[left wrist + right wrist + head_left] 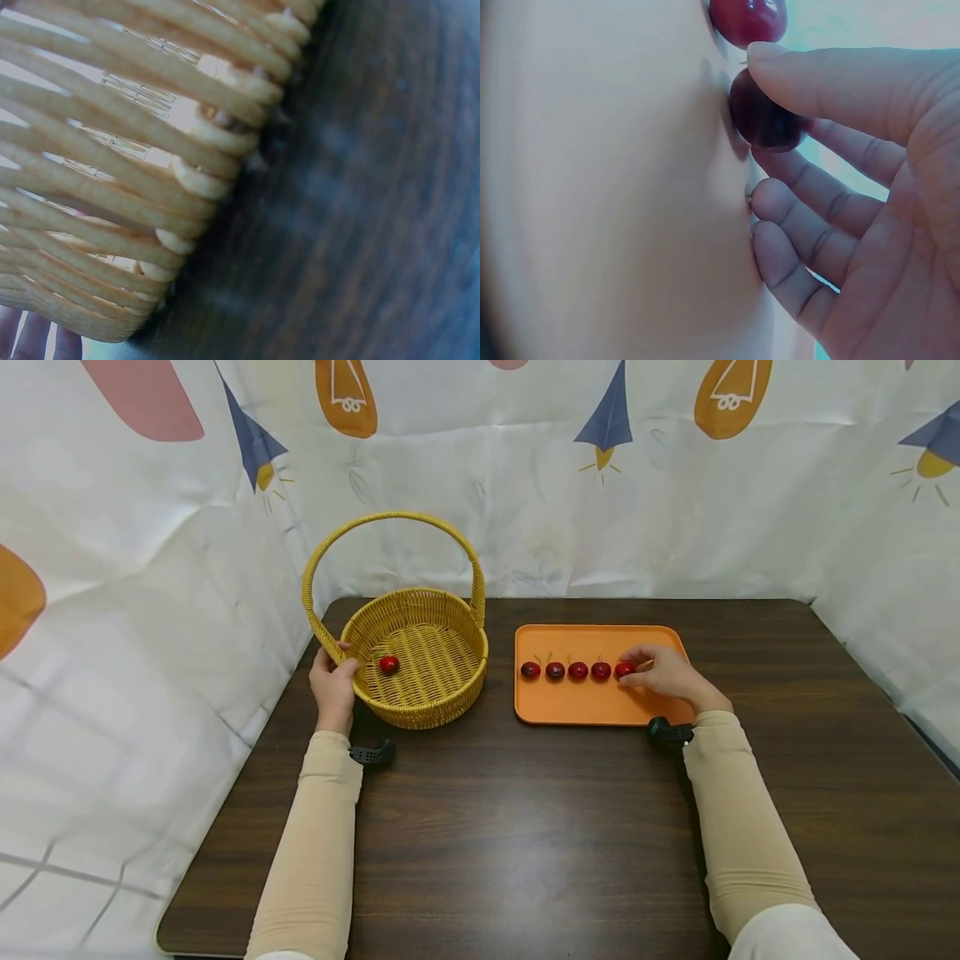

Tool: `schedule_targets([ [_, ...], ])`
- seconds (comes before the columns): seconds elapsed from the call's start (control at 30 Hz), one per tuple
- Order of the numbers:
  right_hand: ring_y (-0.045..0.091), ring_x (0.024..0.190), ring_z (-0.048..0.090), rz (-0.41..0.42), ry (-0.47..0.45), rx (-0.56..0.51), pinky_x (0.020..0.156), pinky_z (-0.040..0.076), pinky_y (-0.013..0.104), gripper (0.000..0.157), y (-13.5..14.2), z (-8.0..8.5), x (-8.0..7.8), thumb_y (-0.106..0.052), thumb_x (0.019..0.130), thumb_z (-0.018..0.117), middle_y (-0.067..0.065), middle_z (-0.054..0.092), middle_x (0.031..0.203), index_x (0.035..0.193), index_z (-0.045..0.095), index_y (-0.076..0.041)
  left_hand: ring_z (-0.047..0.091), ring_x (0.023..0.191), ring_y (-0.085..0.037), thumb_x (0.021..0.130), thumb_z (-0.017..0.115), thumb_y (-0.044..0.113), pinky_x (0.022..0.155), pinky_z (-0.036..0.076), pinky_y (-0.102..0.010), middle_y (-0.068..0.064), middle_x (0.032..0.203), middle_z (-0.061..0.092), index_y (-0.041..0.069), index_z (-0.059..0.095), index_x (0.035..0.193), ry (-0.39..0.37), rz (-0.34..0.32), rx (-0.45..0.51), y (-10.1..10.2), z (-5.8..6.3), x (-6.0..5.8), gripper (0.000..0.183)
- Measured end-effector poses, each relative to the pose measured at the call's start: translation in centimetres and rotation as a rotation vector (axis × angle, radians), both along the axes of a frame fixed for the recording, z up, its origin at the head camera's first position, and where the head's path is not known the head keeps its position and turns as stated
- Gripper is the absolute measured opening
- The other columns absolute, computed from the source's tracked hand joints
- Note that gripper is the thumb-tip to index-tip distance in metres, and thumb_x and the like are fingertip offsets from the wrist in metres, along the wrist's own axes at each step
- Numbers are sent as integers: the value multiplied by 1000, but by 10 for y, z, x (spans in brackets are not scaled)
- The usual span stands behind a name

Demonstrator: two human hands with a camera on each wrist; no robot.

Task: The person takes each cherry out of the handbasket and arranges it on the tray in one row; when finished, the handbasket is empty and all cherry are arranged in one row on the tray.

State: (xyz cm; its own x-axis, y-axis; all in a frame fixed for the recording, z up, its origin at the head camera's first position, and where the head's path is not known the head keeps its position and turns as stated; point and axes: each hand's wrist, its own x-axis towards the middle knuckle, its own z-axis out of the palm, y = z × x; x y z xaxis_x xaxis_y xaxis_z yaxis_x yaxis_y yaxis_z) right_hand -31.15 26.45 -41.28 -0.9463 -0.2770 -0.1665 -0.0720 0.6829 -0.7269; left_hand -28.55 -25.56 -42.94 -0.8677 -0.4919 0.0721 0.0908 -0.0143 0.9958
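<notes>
A yellow woven basket (408, 714) with a tall hoop handle stands at the left, one red cherry (388, 665) lying inside it. My left hand (333, 689) grips the basket's left rim at the foot of the handle. In the left wrist view the woven side (142, 150) fills the upper left, with a few fingertips (30, 337) below it. On an orange tray (570, 706), several dark red cherries (577, 672) sit in a row, stems upward. My right hand (663, 675) pinches the rightmost cherry (761, 112) between thumb and fingers, close over the tray.
Both the basket and the tray rest near the back of a dark wooden table (517, 827). A white patterned curtain (510, 518) hangs behind and at the sides. Black wrist cameras (372, 753) sit on both forearms.
</notes>
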Motion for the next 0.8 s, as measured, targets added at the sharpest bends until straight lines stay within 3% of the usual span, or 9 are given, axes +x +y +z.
schedule_targets([
  [0.17, 39, 117, 52, 7, -17, 22, 101, 40, 53, 53, 3, 9, 3, -26, 90, 70, 19, 52, 131, 134, 51, -4, 50, 96, -18, 88, 56, 0, 84, 43, -33, -11, 115, 52, 7, 57, 119, 3, 0, -1, 1, 0, 0, 31],
  [0.43, 40, 117, 49, -44, 96, 94, 98, 41, 55, 45, 3, 16, 5, -30, 98, 59, 20, 53, 131, 133, 53, -3, 50, 95, -18, 89, 56, 1, 84, 42, -34, -8, 112, 51, 8, 57, 117, 1, -1, -4, 1, -1, 2, 29],
  [0.57, 39, 115, 53, -77, 162, 83, 94, 45, 53, 41, -13, 19, 6, -30, 99, 56, 20, 56, 128, 131, 57, -3, 49, 95, -18, 89, 56, 2, 83, 42, -33, -8, 113, 51, 8, 57, 118, -10, -4, -3, 0, -2, 3, 30],
  [0.8, 33, 103, 57, -45, 246, 54, 74, 49, 44, 35, -57, 39, 14, -32, 98, 57, 14, 61, 121, 125, 62, -9, 50, 94, -18, 89, 55, 1, 83, 42, -36, -11, 115, 51, 7, 57, 119, 1, -14, 0, -1, -1, 0, 31],
])
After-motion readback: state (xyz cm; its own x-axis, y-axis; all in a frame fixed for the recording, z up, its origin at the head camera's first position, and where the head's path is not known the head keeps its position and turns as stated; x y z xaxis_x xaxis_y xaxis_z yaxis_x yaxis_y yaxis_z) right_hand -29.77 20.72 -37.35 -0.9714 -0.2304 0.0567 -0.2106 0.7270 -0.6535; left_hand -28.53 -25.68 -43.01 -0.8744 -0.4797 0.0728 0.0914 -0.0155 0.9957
